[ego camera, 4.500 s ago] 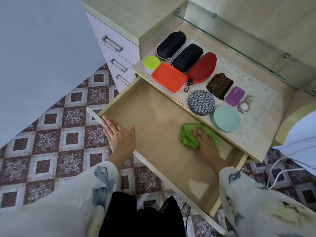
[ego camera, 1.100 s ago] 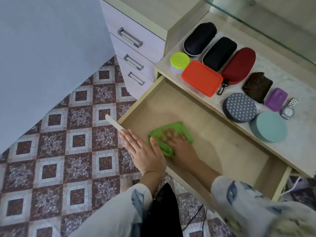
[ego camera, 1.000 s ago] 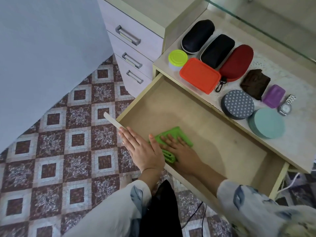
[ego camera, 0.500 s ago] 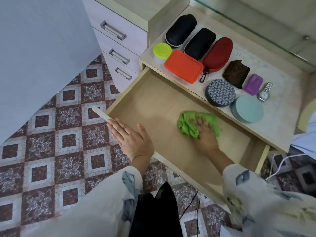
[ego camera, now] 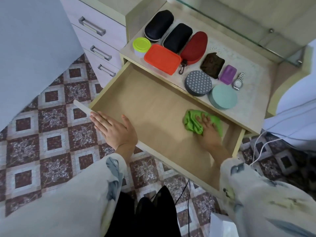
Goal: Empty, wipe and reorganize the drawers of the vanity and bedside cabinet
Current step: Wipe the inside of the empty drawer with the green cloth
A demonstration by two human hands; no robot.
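The green cloth (ego camera: 192, 123) has slid further right along the floor of the open drawer (ego camera: 145, 103). It now lies near the right end under the right hand (ego camera: 208, 134), whose fingers are spread flat on it. The left hand (ego camera: 114, 129) rests on the drawer's front edge (fingers straight, close together, thumb apart).
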